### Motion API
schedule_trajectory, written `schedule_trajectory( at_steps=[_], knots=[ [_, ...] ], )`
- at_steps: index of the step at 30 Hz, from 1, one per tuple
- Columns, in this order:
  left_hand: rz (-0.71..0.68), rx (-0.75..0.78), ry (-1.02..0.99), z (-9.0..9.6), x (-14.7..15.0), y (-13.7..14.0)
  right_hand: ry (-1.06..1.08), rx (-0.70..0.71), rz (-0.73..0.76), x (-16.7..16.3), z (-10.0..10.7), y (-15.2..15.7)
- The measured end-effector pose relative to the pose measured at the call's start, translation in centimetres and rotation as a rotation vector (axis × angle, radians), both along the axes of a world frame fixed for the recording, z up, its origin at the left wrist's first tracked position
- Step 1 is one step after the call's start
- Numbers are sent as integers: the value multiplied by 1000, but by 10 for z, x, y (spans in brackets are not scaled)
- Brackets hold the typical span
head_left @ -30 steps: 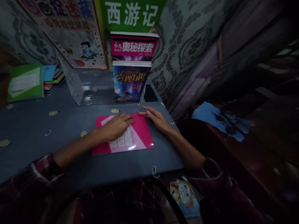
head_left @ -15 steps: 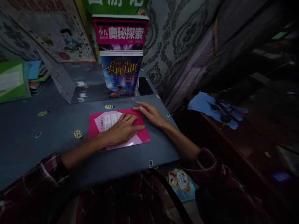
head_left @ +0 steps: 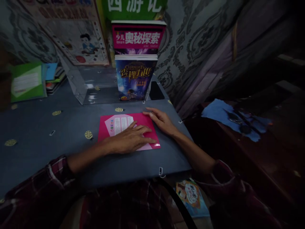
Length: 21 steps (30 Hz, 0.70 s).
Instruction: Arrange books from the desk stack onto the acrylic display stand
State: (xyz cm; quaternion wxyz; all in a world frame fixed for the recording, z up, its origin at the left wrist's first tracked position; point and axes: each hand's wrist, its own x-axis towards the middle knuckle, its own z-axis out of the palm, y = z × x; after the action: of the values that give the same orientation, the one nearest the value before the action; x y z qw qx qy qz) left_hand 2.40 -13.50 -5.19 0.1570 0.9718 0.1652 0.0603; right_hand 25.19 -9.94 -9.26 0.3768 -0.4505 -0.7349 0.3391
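Observation:
A pink book [head_left: 105, 123] with a pale panel and white text boxes lies flat on the grey-blue tablecloth [head_left: 71, 159]. Across its lower middle rests my left hand [head_left: 130, 139], palm down with the fingers stretched out and spread. My right hand [head_left: 163, 121] lies at the book's right edge, its fingertips touching the upper right corner. Its fingers are extended, and neither hand grips anything. Part of the book's lower left is covered by my left hand and wrist.
Behind the book, a clear acrylic stand [head_left: 78, 86] holds upright books, among them a blue storybook [head_left: 134, 79]. A black phone-like slab [head_left: 157, 90] lies beside it. Green booklets [head_left: 27, 81] sit at left. Right, a blue cloth [head_left: 219, 111] carries dark tools. Another book [head_left: 192, 197] is below the table edge.
The view has shifted, so the scene sits further right. My left hand's fingers have spread and lie flatter on the book, slightly lower. My right hand stays by the book's right edge.

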Motion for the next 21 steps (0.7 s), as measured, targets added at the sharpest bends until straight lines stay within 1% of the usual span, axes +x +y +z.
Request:
schedule_trajectory(
  at_steps=[1,3,6,8,10,11,13,15,17,19,21],
  knots=[
    [-1,-18,-10,1,-6,6,-34,13,1,-1,0,-2],
    [59,-46,-41,3,-24,22,-131,54,-1,-2,1,-5],
    [244,-28,-108,0,-62,50,-309,154,-2,-4,3,-10],
    [355,5,-120,-4,-88,67,-399,226,10,-7,6,-11],
    [436,33,-105,-10,-112,78,-456,287,41,-16,11,-12],
    [467,43,-100,-13,-121,82,-466,310,78,-23,14,-13],
    [513,57,-101,-20,-133,87,-450,342,215,-43,21,-15],
    [545,71,-112,-26,-138,89,-419,356,396,-69,27,-16],
    [566,84,-117,-31,-138,89,-423,360,523,-97,30,-15],
    [581,88,-116,-34,-137,88,-444,354,592,-121,30,-13],
    [593,86,-117,-35,-137,87,-477,348,626,-139,27,-10]
  ],
)
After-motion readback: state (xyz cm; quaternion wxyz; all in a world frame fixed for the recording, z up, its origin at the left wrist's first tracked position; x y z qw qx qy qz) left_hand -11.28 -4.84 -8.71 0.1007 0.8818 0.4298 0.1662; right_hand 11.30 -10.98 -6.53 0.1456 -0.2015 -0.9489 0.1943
